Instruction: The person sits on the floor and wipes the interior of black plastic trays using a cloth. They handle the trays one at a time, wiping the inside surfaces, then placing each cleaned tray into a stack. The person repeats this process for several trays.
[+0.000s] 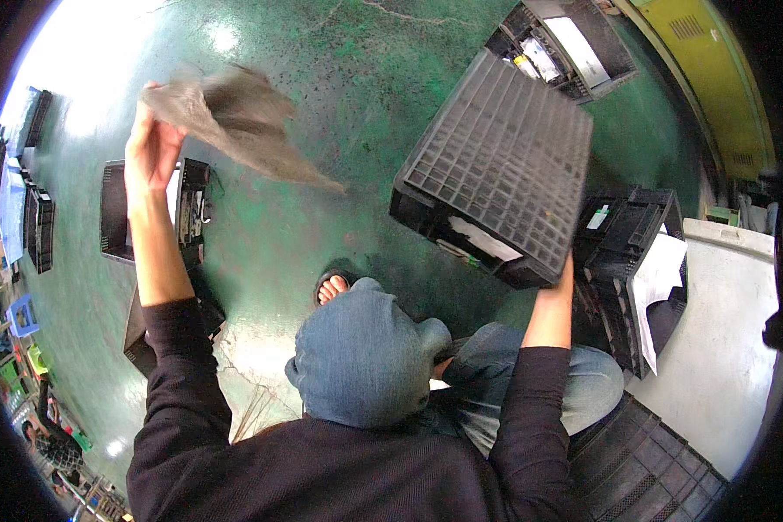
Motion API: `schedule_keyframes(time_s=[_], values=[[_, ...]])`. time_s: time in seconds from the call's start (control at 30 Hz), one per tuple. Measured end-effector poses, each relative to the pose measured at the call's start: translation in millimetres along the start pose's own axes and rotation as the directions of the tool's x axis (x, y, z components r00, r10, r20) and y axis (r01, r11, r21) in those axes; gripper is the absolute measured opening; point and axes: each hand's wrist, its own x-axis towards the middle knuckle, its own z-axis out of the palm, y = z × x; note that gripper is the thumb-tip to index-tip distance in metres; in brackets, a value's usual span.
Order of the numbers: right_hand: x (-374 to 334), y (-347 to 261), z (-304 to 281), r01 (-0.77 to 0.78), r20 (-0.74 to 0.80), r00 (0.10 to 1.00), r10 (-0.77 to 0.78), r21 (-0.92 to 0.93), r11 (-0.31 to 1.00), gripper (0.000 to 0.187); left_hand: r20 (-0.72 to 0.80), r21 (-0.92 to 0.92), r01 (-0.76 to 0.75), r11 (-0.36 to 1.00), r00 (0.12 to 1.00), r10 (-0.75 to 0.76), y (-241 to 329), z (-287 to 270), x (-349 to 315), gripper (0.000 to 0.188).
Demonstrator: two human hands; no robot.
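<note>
My left hand (155,146) is raised at the upper left, its fingers closed on the corner of a grey-brown rag (235,122). The rag flares out to the right in the air and is smeared by motion. On the right, a black plastic crate (500,161) is held up on its side, its gridded face turned toward me and a torn white label on its near side. My right hand (567,268) grips the crate's near right corner; most of its fingers are hidden behind the crate.
Beside my right knee stand black crates (626,261) with white paper, next to a white board (726,331). An open crate with packages (552,56) lies beyond. More black crates (117,209) are at left on the green floor (322,157). Another person (56,448) is at the far lower left.
</note>
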Motion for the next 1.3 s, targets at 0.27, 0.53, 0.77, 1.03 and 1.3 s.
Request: schedule_keyframes(time_s=[0.27, 0.53, 0.77, 1.03, 1.3], values=[[-72, -151, 98, 0.354, 0.173, 0.928, -0.331, -0.123, 0.927, 0.054, 0.142, 0.957, -0.041, 0.286, 0.929, -0.343, 49, -3, 66, 0.038], [-75, -55, 149, 0.889, 0.807, 0.318, -0.498, -0.436, -0.138, 0.033, 0.07, 0.96, -0.068, 0.27, 0.998, 0.0, 40, 70, 79, 0.054], [1, 102, 31, 0.721, 0.855, 0.4, -0.33, -0.516, -0.463, 0.02, 0.26, 0.852, -0.197, 0.485, 0.963, -0.066, 18, 193, 57, 0.06], [-11, 61, 9, 0.521, 0.448, 0.841, -0.302, -0.82, 0.236, 0.032, 0.417, 0.63, -0.174, 0.757, 0.898, -0.141, -105, 272, 57, 0.066], [52, 60, -7, 0.663, 0.423, 0.554, -0.717, -0.745, 0.073, 0.034, 0.24, 0.951, -0.279, -0.137, 0.939, -0.246, -266, 139, 71, 0.062]])
